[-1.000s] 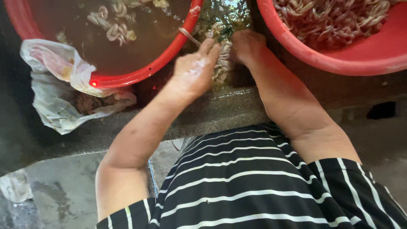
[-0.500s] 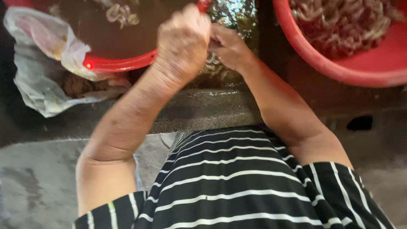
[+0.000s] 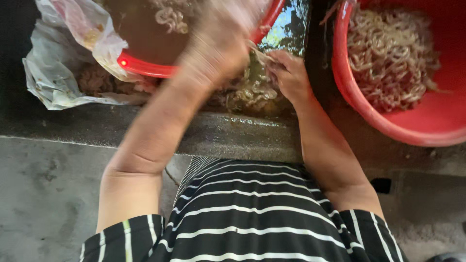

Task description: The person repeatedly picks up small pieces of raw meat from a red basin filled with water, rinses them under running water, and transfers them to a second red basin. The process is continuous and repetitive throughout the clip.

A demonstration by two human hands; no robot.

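In the head view, a pale, thin strip (image 3: pixel 257 51) is seen between the two hands, above a wet heap of similar pale strips (image 3: pixel 247 90) on the dark table (image 3: pixel 233 133). Its long axis runs slantwise, from upper left near the left hand (image 3: pixel 221 41) down and right to the right hand (image 3: pixel 289 73). The strip looks limp, glossy and off-white; its ends are hidden by the fingers.

The right hand's grip is closed, with fingertips pinched on the strip. The left hand is blurred, so whether its grip is closed or apart cannot be told.

A red basin of murky water (image 3: pixel 145 68) is placed at upper left, with a crumpled plastic bag (image 3: pixel 58 73) touching it. A second red basin (image 3: pixel 378 121), filled with pale strips, is set on the right.
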